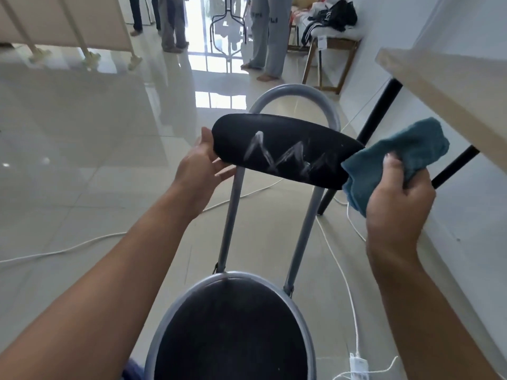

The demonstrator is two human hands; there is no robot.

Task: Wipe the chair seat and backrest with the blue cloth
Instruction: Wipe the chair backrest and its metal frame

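Observation:
A grey metal-framed chair stands in front of me. Its black oval backrest (274,138) carries a white zigzag smear across the middle. The round black seat (230,333) lies below, near the bottom edge. My left hand (204,160) grips the backrest's left end. My right hand (397,198) holds the bunched blue cloth (397,154), whose lower corner touches the right end of the backrest.
A light wooden table (450,94) with black legs stands close on the right. White cables (337,259) trail over the glossy tiled floor, with a power adapter (358,364) by the seat. Several people (267,37) stand at the back near a bench piled with clothes.

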